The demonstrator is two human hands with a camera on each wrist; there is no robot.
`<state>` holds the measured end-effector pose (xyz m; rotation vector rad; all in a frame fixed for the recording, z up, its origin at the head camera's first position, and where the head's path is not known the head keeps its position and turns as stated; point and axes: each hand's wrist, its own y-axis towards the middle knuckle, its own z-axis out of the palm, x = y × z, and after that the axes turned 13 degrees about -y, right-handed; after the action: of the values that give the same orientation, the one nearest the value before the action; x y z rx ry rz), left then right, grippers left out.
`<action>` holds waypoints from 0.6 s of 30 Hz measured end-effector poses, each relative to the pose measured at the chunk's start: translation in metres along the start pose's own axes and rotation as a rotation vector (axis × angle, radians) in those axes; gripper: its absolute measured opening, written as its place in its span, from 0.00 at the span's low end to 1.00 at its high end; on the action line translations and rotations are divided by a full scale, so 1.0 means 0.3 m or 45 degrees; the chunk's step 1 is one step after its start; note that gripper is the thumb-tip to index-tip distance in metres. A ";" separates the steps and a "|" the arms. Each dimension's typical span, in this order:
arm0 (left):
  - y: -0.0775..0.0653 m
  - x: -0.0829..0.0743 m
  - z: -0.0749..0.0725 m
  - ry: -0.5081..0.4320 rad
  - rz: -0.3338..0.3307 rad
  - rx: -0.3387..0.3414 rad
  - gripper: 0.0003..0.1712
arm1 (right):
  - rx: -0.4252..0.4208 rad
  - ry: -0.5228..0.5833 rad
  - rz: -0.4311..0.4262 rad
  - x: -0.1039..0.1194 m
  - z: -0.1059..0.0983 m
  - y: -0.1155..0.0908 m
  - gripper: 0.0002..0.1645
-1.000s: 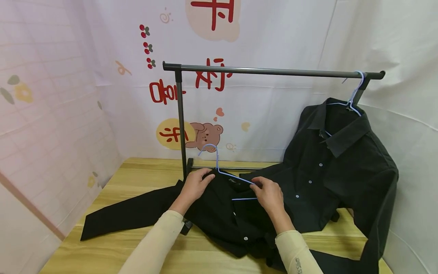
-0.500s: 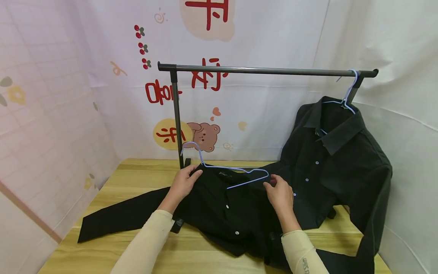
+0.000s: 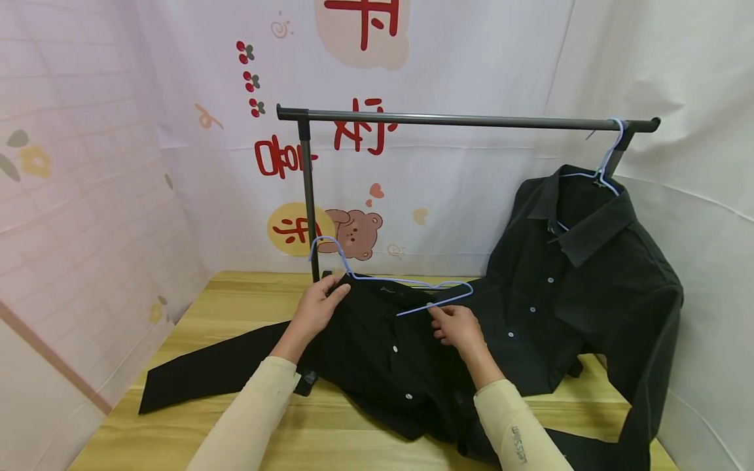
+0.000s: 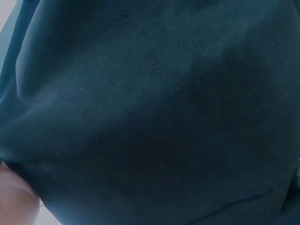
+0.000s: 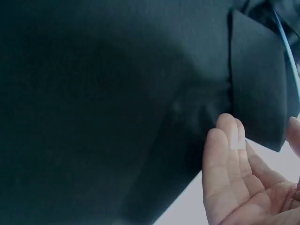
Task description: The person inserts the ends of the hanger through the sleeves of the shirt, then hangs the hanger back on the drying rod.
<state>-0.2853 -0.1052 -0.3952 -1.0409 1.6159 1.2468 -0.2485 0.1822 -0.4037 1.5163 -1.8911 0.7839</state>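
A black shirt [image 3: 365, 353] with white buttons lies across the table, one sleeve stretched to the left. Part of a blue hanger [image 3: 389, 280] sits in its neck; the hook and the right arm of the hanger show outside the cloth. At the left shoulder near the hook, my left hand [image 3: 315, 311] grips the shirt. My right hand [image 3: 462, 327] pinches the collar edge, just under the hanger's lower bar. Black cloth [image 4: 150, 112] fills the left wrist view. In the right wrist view, the collar [image 5: 258, 79] hangs between fingers and thumb.
Behind stands a dark clothes rack [image 3: 459, 120] with a top rail. A second black shirt [image 3: 565, 294] hangs from its right end on another blue hanger [image 3: 607, 157], draping onto the wooden table [image 3: 235, 294]. A printed cloth [image 3: 471, 65] forms the backdrop.
My right hand let go of the hanger, opened beside its right end, then moved in to the collar. The hanger and my left hand shifted left; the hanger's right arm came into sight.
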 end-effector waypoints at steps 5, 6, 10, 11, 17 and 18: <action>0.001 -0.020 0.001 -0.042 0.016 0.027 0.15 | 0.045 0.112 0.068 0.035 0.033 0.005 0.39; 0.001 -0.024 0.001 -0.051 0.022 0.034 0.16 | 0.048 0.123 0.074 0.040 0.036 0.005 0.39; -0.001 -0.026 0.001 -0.093 0.029 0.077 0.16 | 0.016 0.094 0.075 0.045 0.039 0.009 0.26; -0.001 -0.024 0.000 -0.095 0.032 0.085 0.16 | -0.014 0.062 0.070 0.043 0.037 0.011 0.22; 0.001 -0.003 -0.006 -0.033 0.055 0.092 0.11 | -0.337 -0.232 -0.011 0.010 0.006 0.022 0.19; 0.001 0.001 -0.008 -0.012 0.056 0.089 0.11 | -0.391 -0.255 -0.031 0.005 -0.002 0.022 0.18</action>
<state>-0.2859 -0.1076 -0.3950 -0.9591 1.6715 1.2136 -0.2553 0.1830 -0.4029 1.4620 -2.0229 0.3197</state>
